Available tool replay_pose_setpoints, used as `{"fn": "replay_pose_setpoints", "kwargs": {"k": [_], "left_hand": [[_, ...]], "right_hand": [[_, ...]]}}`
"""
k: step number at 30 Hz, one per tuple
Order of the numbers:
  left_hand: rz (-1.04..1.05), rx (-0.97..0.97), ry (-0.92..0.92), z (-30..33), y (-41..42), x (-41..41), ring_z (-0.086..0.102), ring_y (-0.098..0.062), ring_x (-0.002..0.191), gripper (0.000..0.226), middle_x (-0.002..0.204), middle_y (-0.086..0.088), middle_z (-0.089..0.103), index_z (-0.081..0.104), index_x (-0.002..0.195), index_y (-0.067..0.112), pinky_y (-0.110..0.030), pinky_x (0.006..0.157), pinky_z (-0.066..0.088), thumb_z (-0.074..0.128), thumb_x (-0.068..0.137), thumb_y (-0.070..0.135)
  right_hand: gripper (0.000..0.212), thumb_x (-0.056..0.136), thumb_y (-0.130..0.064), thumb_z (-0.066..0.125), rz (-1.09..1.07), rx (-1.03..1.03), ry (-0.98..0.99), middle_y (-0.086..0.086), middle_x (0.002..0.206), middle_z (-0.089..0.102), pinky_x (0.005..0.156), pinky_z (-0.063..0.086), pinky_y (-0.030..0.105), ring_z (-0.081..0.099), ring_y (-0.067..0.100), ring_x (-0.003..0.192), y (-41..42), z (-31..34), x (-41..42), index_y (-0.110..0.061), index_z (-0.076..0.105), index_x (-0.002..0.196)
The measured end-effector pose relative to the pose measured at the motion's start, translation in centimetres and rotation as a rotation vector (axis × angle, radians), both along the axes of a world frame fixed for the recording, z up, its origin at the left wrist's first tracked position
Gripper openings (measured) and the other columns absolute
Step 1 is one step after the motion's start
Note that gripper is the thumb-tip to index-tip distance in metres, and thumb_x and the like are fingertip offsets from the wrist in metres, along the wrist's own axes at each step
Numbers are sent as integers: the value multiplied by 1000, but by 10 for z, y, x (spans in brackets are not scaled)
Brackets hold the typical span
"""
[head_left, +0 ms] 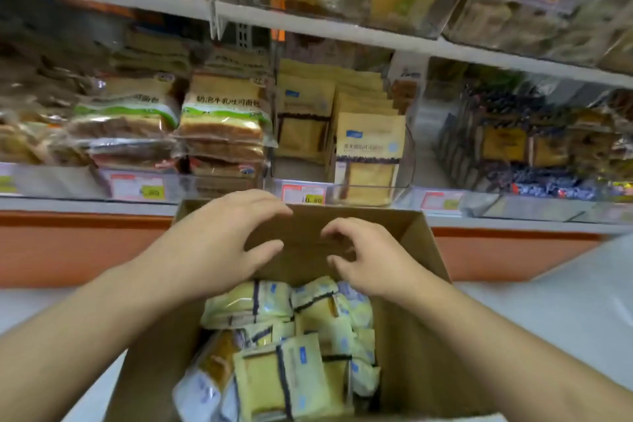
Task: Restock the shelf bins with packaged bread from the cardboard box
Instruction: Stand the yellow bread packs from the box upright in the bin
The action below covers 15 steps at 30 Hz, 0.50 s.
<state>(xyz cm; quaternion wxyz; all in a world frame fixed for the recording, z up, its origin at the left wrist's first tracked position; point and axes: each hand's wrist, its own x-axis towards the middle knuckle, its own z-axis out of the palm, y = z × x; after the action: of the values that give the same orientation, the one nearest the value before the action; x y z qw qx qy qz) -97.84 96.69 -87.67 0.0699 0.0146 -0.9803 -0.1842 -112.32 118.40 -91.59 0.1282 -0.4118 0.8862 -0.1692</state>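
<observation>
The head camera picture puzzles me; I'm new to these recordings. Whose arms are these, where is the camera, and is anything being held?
There is no machine here: a person wears one wide-angle camera on the head, looking forward and down, so you see their own arms. The left hand and right hand hover over an open cardboard box, fingers loosely curled, holding nothing. Inside the box lie pale yellow bread packets. Behind it, clear shelf bins hold matching packets standing upright, with other packaged bread stacked in the bin to the left. The shelf above is too blurred to read.
</observation>
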Motion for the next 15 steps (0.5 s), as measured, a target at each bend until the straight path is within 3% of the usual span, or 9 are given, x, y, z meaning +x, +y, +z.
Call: {"fn": "replay_pose_setpoints", "kwargs": {"k": [2,7,10,15], "left_hand": [[43,-6,-69,-17,-2,17,48,-1,134,50,144,22,54,56,143,39,-25,116,38,62,95,52],[102,-30,-259,-42,-7,48,48,-6,138,60,151,19,50,51,149,35,-26,116,36,60,95,60],[57,-131,-358,-46,-5,45,45,-9,141,63,155,17,47,45,153,36,-32,120,33,53,97,65],[20,-84,-497,-45,-5,30,45,-17,144,64,159,10,44,39,156,36,-39,119,37,52,99,63]], "right_hand": [[42,93,-27,76,1,115,-91,-5,131,67,101,50,27,62,9,108,3,-22,9,-25,65,134],[47,94,-33,77,135,356,-254,-2,136,66,101,52,32,63,19,123,-10,-73,29,-24,62,137],[57,94,-34,75,257,549,-241,4,142,64,94,50,30,60,27,127,-22,-103,40,-21,57,146],[75,91,-36,80,334,755,-286,4,141,64,96,56,37,62,30,124,-27,-136,47,-20,47,156]]}}
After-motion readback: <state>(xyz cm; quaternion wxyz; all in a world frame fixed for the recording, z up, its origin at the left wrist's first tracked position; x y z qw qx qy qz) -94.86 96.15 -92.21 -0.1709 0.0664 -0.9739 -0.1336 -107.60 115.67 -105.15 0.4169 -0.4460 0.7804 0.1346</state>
